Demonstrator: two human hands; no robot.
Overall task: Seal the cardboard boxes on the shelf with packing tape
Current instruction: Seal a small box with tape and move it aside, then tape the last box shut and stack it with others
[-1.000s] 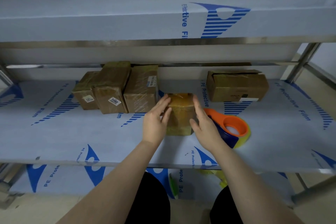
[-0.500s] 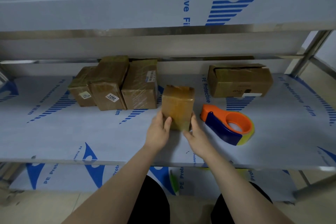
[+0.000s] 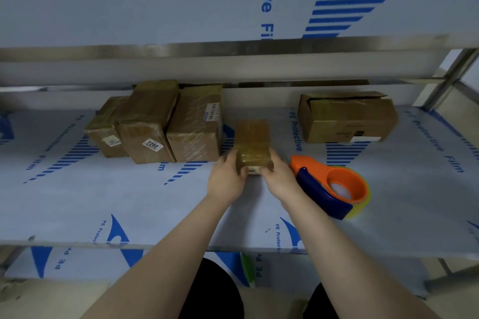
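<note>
The small box (image 3: 252,142), upright half a second ago, now lies flat on the shelf (image 3: 129,202) beside the taped row (image 3: 155,124). It looks sealed and is probably being parked, leaving the open-flapped box (image 3: 347,119) to do. Left hand (image 3: 228,176) and right hand (image 3: 278,176) reach forward side by side, each grip pinching a near corner, and the dispenser (image 3: 334,186) lies just to their right.
</note>
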